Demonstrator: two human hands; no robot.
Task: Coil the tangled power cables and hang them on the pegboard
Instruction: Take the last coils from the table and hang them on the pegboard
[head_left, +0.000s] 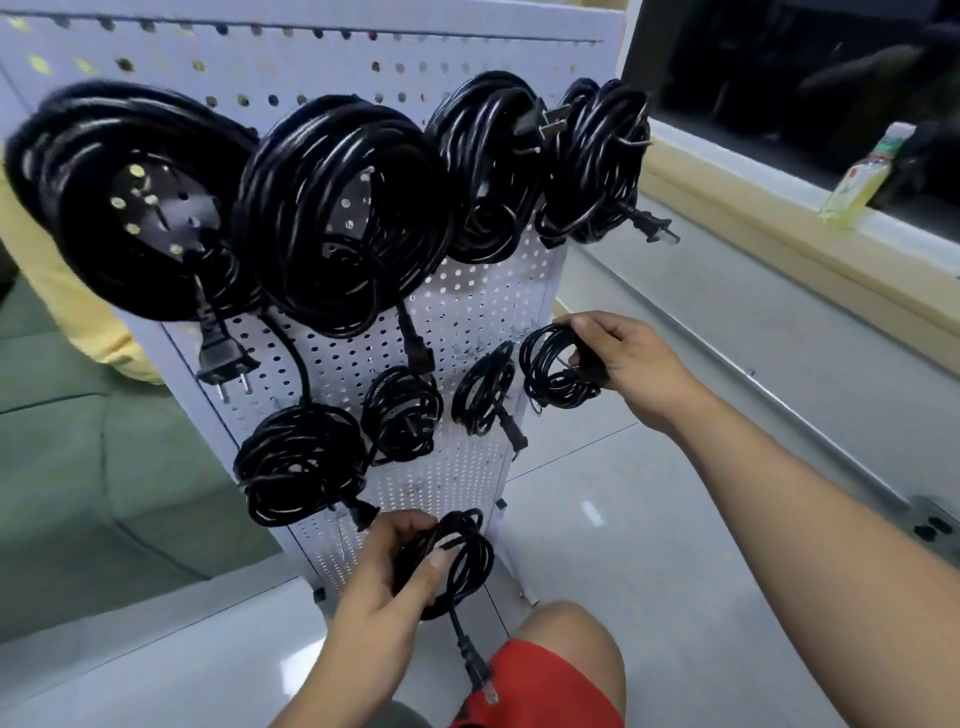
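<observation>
A white pegboard (467, 306) stands upright on the floor in front of me. Several black coiled power cables hang on it: large coils along the top row (343, 208) and smaller ones lower down (400, 410). My right hand (628, 364) grips a small black coil (550, 369) at the board's right edge, beside another hanging small coil (483, 389). My left hand (395, 577) holds a second black coil (457, 561) low in front of the board's base, and its plug (478, 670) dangles down over my knee.
A green sofa (104, 467) lies to the left behind the board. A yellow cloth (78, 312) shows past the board's left edge. A window ledge with a bottle (857, 182) runs at the right. My knee in red shorts (550, 675) is below.
</observation>
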